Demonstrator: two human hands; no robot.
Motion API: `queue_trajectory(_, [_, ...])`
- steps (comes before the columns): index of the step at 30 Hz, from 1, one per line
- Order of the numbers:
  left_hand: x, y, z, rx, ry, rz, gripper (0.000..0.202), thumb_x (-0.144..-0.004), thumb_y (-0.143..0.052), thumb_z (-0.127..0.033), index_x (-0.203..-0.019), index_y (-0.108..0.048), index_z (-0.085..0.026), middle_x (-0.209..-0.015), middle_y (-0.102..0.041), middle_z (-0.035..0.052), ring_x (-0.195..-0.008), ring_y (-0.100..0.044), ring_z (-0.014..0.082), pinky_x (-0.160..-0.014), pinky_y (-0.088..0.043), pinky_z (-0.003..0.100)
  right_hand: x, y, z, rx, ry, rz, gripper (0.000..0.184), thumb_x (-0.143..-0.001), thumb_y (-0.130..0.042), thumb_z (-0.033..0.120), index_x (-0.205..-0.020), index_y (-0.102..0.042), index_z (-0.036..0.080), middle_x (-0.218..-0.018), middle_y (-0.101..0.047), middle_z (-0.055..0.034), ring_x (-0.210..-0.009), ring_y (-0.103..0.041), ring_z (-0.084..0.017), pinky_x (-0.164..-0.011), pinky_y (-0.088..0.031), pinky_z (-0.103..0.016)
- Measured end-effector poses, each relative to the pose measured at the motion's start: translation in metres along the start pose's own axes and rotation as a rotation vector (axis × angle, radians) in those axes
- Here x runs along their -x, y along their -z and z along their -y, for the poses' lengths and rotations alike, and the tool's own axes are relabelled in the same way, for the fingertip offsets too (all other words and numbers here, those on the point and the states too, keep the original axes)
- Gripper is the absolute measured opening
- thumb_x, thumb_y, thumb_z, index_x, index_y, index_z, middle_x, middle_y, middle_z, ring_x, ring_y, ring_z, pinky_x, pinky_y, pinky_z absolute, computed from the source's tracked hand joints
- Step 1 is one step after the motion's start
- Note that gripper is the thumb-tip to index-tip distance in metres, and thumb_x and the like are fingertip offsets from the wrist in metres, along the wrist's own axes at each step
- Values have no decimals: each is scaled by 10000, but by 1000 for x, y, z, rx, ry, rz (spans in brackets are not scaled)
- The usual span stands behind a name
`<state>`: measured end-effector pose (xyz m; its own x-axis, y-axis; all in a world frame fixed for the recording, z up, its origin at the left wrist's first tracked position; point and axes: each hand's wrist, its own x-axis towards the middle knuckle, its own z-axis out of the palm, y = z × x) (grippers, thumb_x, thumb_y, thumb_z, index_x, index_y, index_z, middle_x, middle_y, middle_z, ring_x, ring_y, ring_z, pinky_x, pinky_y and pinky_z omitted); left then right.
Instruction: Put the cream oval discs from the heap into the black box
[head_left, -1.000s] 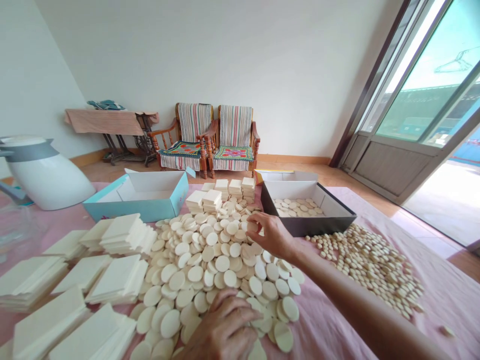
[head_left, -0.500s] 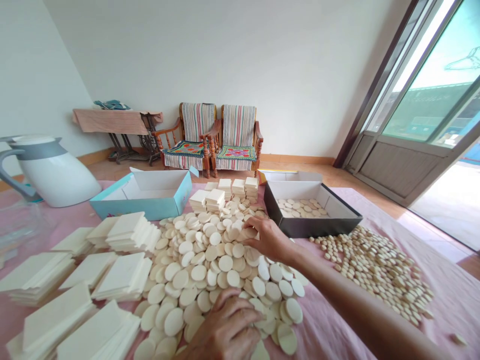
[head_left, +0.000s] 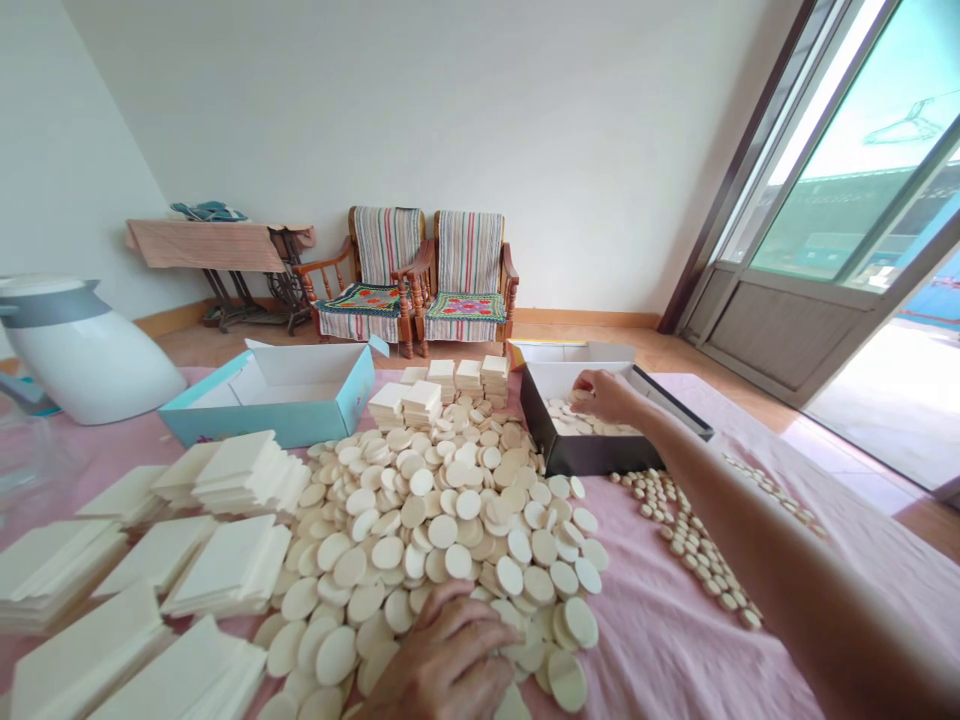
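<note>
A big heap of pale round discs [head_left: 442, 510] lies on the pink cloth in front of me. My right hand [head_left: 606, 396] reaches into the black box [head_left: 600, 455] at the back right, its fingers pinched together over the few discs lying inside, with a pale disc at the fingertips. My left hand [head_left: 444, 655] rests knuckles up on the near edge of the heap. Its fingers are curled close together on the discs, and what they grip is hidden.
Stacks of pale square sheets [head_left: 225, 560] fill the left side. Small square stacks [head_left: 450, 385] stand behind the heap. An open turquoise box [head_left: 285, 400] and a white jug [head_left: 82, 350] sit at the back left. Many small round pieces [head_left: 697, 545] lie to the right.
My right hand pinched a disc at the far side of the heap, then moved right and away into the black box. My left hand stayed on the near discs.
</note>
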<state>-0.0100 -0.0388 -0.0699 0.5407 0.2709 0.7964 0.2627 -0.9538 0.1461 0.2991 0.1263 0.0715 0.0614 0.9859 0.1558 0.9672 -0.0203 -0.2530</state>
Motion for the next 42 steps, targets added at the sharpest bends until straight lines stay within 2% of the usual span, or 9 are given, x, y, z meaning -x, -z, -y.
queue_trajectory(4, [-1, 0, -1, -20, 5, -1, 228, -935, -473, -111, -787, -631, -184, -876, -687, 42, -862, -601, 164, -985, -442, 379, -4, -15, -25, 37, -54, 63, 78, -676, -736, 200, -701, -690, 143, -663, -676, -42, -687, -628, -194, -574, -385, -238])
queue_trajectory(8, [-2, -1, -1, 9, 9, -23, 258, -948, -454, -122, -779, -639, -179, -877, -686, 42, -868, -599, 158, -1005, -432, 378, 3, -17, -23, 57, -74, -28, 234, -784, -690, 298, -943, -699, 126, -915, -723, -127, -847, -657, -248, -664, -430, -278])
queue_trajectory(13, [-4, 4, -2, -3, 1, 27, 220, -933, -460, -119, -815, -636, -178, -905, -692, 56, -878, -606, 169, -1018, -424, 393, 29, -15, 35, -122, 169, -154, 133, -891, -556, 211, -946, -669, 169, -876, -714, -64, -775, -640, -172, -724, -438, -257])
queue_trajectory(18, [-4, 6, -4, 15, 19, 68, 165, -899, -479, -123, -831, -619, -178, -919, -692, 55, -879, -600, 180, -996, -419, 390, 60, -37, 95, -165, 492, 22, 110, -835, -597, 125, -913, -660, 169, -952, -688, -78, -847, -632, -184, -762, -448, -264])
queue_trajectory(26, [-21, 22, -9, 11, 9, 110, 187, -913, -466, -105, -854, -627, -180, -904, -709, 44, -864, -608, 164, -1008, -427, 365, 55, -59, 113, -28, 358, 168, 329, -836, -611, 216, -1159, -635, 155, -1144, -624, -140, -1040, -624, -258, -856, -463, -320])
queue_trajectory(29, [-32, 37, -15, 22, 85, 241, 177, -914, -495, -83, -903, -644, -177, -976, -723, 47, -934, -624, 174, -1016, -431, 374, 51, -60, 117, -50, 369, 182, 282, -833, -599, 192, -1106, -660, 154, -1137, -628, -141, -1043, -621, -247, -860, -448, -299])
queue_trajectory(35, [-38, 44, -20, 27, 102, 273, 177, -907, -509, -68, -888, -646, -178, -977, -726, 48, -933, -633, 178, -987, -455, 372, 50, -65, 121, -72, 340, 178, 122, -804, -608, 153, -912, -664, 156, -916, -692, -105, -880, -642, -230, -704, -410, -269])
queue_trajectory(39, [-38, 44, -18, 26, 97, 265, 198, -908, -489, -58, -882, -643, -179, -954, -725, 46, -916, -635, 174, -994, -451, 368, 53, -55, 119, -118, 334, 137, 77, -832, -573, 157, -851, -645, 176, -856, -694, -61, -811, -626, -184, -663, -372, -242])
queue_trajectory(42, [-39, 46, -17, 31, 83, 277, 197, -914, -487, -68, -905, -648, -182, -961, -725, 47, -910, -634, 170, -996, -455, 362, 44, -32, 101, -214, 313, -26, 132, -866, -515, 163, -859, -646, 174, -842, -690, -40, -763, -602, -150, -671, -373, -226])
